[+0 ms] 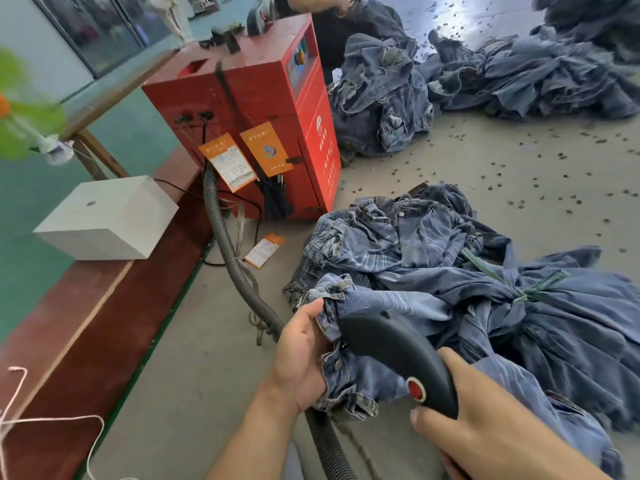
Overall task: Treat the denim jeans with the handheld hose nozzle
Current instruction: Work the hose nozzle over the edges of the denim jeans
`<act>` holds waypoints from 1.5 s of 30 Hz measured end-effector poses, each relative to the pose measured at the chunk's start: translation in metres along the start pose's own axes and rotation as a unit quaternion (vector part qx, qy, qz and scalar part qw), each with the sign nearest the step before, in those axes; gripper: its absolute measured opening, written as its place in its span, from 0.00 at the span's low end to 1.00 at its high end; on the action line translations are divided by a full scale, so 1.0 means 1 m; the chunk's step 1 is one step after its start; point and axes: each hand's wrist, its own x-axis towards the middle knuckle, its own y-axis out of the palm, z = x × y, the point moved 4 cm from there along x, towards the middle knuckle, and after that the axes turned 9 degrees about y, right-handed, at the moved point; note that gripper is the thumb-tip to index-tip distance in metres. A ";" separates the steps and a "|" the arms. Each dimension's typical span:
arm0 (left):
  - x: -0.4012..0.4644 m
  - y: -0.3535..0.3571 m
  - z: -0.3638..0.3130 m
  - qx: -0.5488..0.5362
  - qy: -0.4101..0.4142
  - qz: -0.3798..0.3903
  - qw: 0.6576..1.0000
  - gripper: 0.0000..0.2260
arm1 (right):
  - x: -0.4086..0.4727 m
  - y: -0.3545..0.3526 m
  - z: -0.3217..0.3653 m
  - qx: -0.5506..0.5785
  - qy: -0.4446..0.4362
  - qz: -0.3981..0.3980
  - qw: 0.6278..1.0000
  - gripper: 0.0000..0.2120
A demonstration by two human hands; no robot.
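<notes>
1. Evidently the work is under way in the head view – the person's right hand (485, 420) is wrapped round the grip of the black hose nozzle (394, 355), thumb lying just below its red button (415, 389), not plainly on it.
2. Its tip rests against a bunched edge of the denim jeans (363, 306), which the left hand (301, 355) holds gathered, thumb over the frayed fabric and fingers hidden beneath.
3. That garment lies at the near edge of a larger denim heap (485, 271) on the grey floor (519, 161), part of it bound with a green tie (519, 289).
4. A ribbed hose (225, 244) runs from the nozzle past the left wrist to the red machine (263, 116) behind.
5. Judging by the layout, only this one edge is being treated – the bulk of the heap, and further denim piles (467, 84) beyond, appear yet to be done.
6. Whether the nozzle is switched on cannot be told.
</notes>
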 end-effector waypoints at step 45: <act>0.029 0.081 -0.008 0.430 0.351 -0.069 0.828 0.12 | -0.005 -0.066 -0.003 -0.068 0.038 -0.113 0.991 0.13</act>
